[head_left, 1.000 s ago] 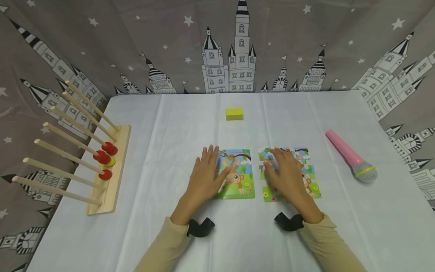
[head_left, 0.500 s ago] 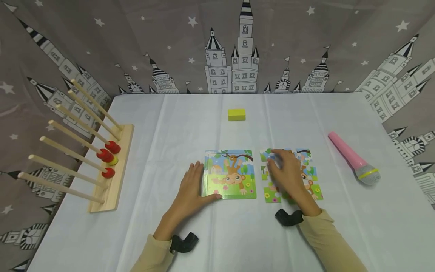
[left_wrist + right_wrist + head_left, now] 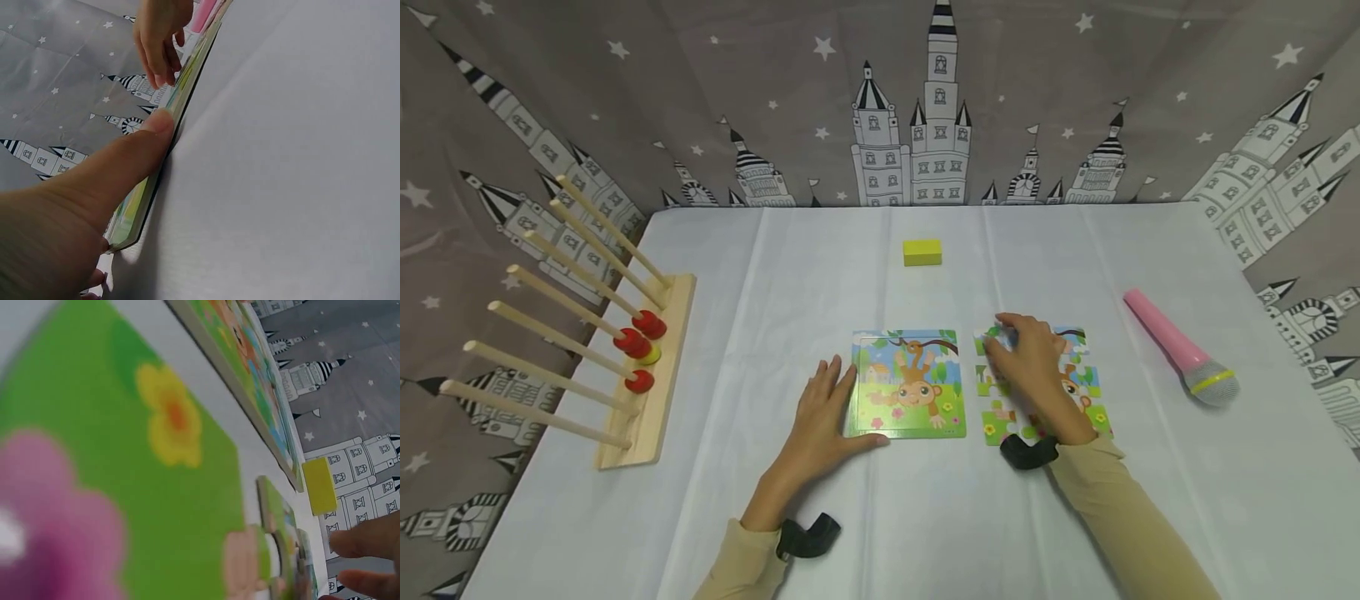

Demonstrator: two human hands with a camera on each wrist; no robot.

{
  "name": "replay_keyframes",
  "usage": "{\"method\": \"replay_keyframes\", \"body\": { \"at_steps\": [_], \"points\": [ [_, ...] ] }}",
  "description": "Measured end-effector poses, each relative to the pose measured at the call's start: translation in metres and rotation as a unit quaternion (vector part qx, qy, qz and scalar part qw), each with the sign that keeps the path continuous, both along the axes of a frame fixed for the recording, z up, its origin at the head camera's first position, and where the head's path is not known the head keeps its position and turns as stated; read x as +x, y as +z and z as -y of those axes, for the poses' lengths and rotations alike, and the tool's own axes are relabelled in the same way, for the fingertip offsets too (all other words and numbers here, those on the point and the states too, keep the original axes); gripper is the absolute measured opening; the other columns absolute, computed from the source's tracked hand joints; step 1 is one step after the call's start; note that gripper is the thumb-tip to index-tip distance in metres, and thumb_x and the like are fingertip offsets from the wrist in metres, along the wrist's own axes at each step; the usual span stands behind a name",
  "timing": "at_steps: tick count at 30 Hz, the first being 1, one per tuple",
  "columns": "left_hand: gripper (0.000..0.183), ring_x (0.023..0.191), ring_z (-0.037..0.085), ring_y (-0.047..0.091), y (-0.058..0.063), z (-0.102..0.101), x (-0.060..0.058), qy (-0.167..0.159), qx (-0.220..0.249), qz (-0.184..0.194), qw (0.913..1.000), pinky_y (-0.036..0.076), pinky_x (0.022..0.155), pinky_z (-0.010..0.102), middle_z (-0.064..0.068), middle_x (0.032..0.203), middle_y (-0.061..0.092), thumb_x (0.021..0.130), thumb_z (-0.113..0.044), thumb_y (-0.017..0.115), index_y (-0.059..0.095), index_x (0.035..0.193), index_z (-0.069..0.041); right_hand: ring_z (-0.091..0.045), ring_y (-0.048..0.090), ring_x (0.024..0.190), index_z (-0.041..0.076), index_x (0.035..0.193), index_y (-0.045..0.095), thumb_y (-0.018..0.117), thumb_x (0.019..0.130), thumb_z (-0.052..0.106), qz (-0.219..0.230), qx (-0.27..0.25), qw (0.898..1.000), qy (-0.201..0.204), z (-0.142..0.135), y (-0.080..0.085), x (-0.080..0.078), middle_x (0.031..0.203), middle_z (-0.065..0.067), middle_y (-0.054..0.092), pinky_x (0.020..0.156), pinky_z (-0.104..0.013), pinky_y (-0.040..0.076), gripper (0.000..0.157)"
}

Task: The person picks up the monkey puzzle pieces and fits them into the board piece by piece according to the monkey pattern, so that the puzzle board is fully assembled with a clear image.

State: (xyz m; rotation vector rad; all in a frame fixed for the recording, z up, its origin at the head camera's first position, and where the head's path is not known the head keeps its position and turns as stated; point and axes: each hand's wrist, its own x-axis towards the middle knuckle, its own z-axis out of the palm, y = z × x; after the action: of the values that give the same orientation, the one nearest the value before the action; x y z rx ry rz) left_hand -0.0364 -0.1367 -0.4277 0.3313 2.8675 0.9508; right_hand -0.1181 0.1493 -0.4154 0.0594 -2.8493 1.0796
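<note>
My left hand [image 3: 816, 425] rests at the near left corner of a square monkey picture puzzle board [image 3: 906, 387]. Its thumb lies straight along the near edge, and its fingers reach the left edge. The left wrist view shows the thumb [image 3: 134, 150] against the board's side. My right hand [image 3: 1033, 358] is over the loose puzzle pieces [image 3: 1000, 425] right of the board, partly covering them. Its thumb and forefinger are apart near the far left piece [image 3: 987, 343]; I see no piece pinched. Close up, a green flowered piece [image 3: 187, 506] fills the right wrist view.
A yellow block [image 3: 922, 252] lies behind the board. To the right is a pink toy microphone [image 3: 1180, 346]. On the left stands a wooden peg rack [image 3: 662, 383] with several red beads and a yellow one. A castle-print cloth [image 3: 820, 100] hangs behind the table.
My left hand has moved off the board's picture to its near left corner. The right hand has stayed above the pieces, its fingers bending and shifting slightly toward the far left piece.
</note>
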Motion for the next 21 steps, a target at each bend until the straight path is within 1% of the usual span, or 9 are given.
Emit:
{"method": "replay_keyframes", "body": {
  "at_steps": [3, 6, 8, 13, 21],
  "points": [
    [0.104, 0.141, 0.034, 0.003, -0.001, -0.001, 0.0, -0.001, -0.001, -0.004, 1.0, 0.007, 0.113, 0.051, 0.017, 0.152, 0.012, 0.065, -0.051, 0.074, 0.024, 0.143, -0.005, -0.04, 0.041, 0.103, 0.003, 0.126, 0.049, 0.062, 0.082, 0.031, 0.043, 0.036, 0.998, 0.021, -0.001, 0.003, -0.006, 0.116, -0.024, 0.05, 0.085, -0.055, 0.021, 0.054],
    [0.104, 0.141, 0.033, 0.002, -0.001, -0.001, -0.001, -0.002, -0.001, -0.001, 1.0, 0.006, 0.113, 0.051, 0.016, 0.152, 0.011, 0.065, -0.051, 0.074, 0.024, 0.143, -0.004, -0.041, 0.036, 0.105, 0.003, 0.131, 0.042, 0.063, 0.081, 0.036, 0.079, 0.069, 0.993, 0.047, -0.003, 0.005, -0.01, 0.12, -0.026, 0.043, 0.081, -0.053, 0.024, 0.063],
    [0.105, 0.142, 0.032, 0.001, -0.001, -0.001, -0.001, -0.002, -0.001, 0.004, 1.0, 0.005, 0.114, 0.05, 0.015, 0.153, 0.01, 0.065, -0.052, 0.074, 0.023, 0.144, -0.005, -0.04, 0.035, 0.105, 0.004, 0.131, 0.04, 0.064, 0.08, 0.038, 0.099, 0.08, 0.99, 0.058, -0.005, 0.007, -0.013, 0.121, -0.026, 0.04, 0.081, -0.052, 0.024, 0.066],
    [0.105, 0.142, 0.032, 0.001, -0.001, -0.001, -0.001, -0.001, -0.001, 0.004, 1.0, 0.005, 0.114, 0.049, 0.016, 0.153, 0.01, 0.065, -0.052, 0.074, 0.023, 0.144, -0.005, -0.04, 0.035, 0.103, 0.003, 0.127, 0.043, 0.066, 0.079, 0.039, 0.12, 0.098, 0.985, 0.072, -0.007, 0.011, -0.016, 0.119, -0.026, 0.041, 0.081, -0.052, 0.026, 0.064],
    [0.104, 0.142, 0.031, 0.0, -0.002, 0.0, 0.0, 0.004, -0.004, 0.004, 1.0, 0.005, 0.114, 0.049, 0.015, 0.153, 0.01, 0.065, -0.052, 0.074, 0.023, 0.144, -0.005, -0.039, 0.035, 0.103, 0.001, 0.118, 0.05, 0.07, 0.076, 0.039, 0.128, 0.094, 0.985, 0.062, -0.006, 0.011, -0.016, 0.116, -0.025, 0.043, 0.082, -0.05, 0.026, 0.06]
  ]
}}
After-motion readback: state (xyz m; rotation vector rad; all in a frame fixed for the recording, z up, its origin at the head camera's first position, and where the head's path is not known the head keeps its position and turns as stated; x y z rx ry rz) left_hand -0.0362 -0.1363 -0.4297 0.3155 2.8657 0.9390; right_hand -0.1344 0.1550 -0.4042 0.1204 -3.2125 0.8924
